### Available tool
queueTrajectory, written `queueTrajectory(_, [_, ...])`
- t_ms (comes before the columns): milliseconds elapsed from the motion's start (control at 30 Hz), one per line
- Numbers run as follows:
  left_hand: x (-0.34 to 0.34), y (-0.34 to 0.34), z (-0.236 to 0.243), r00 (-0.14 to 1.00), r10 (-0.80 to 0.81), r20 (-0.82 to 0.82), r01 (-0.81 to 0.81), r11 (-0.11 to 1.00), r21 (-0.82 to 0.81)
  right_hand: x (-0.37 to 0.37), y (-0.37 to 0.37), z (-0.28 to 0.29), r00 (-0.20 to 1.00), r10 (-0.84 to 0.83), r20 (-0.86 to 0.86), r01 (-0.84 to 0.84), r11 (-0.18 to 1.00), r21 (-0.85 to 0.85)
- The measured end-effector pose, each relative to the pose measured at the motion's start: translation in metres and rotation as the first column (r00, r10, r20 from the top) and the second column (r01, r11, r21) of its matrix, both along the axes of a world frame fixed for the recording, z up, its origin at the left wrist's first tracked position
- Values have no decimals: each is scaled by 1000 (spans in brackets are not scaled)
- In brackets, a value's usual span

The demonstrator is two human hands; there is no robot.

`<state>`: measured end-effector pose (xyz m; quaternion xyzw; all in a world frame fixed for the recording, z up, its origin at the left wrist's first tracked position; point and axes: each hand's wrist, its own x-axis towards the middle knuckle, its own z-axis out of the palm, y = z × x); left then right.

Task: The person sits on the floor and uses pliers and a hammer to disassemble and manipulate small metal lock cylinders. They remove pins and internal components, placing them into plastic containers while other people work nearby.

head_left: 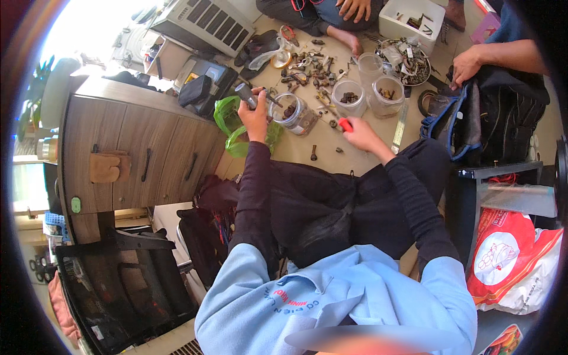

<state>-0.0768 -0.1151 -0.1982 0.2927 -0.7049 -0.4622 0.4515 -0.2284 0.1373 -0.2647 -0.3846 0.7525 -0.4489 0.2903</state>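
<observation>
My left hand (254, 121) is closed around a grey cylindrical piece (244, 93), raised beside a clear plastic jar (306, 122) that has brown metal parts in it. A tool with a red handle (345, 124) sits in my closed right hand (362, 136), low over the floor; its working end is too small to make out. A loose bolt (313, 153) lies on the floor between my hands. Close to my left wrist is a green plastic bag (236, 147). Beyond my right hand, two more clear jars (349, 107) (387, 106) hold small hardware.
Bolts and fittings (307, 70) lie scattered ahead, near a bowl of mixed metal parts (423, 80) and a white bin (412, 10). Another person's hand (467, 66) rests by a black backpack (509, 112). A wooden cabinet (133, 130) stands to my left.
</observation>
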Motion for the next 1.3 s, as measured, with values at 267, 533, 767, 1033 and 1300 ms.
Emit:
queueTrajectory(267, [6,20,12,978,3,208,41,977,-210,50,-56,31,997,-71,26,75,965,-251])
queueTrajectory(533, [2,21,17,981,-12,191,65,960,-274,52,-53,21,999,-40,-11,37,978,-204])
queueTrajectory(767, [3,31,23,976,-3,218,61,964,-259,57,-50,17,996,-78,-41,65,961,-267])
queueTrajectory(1033, [8,34,25,954,-9,299,79,972,-223,61,-52,15,997,-41,66,56,971,-232])
queueTrajectory(1300, [10,24,20,936,119,331,39,900,-435,49,-47,21,995,-95,-20,86,958,-272])
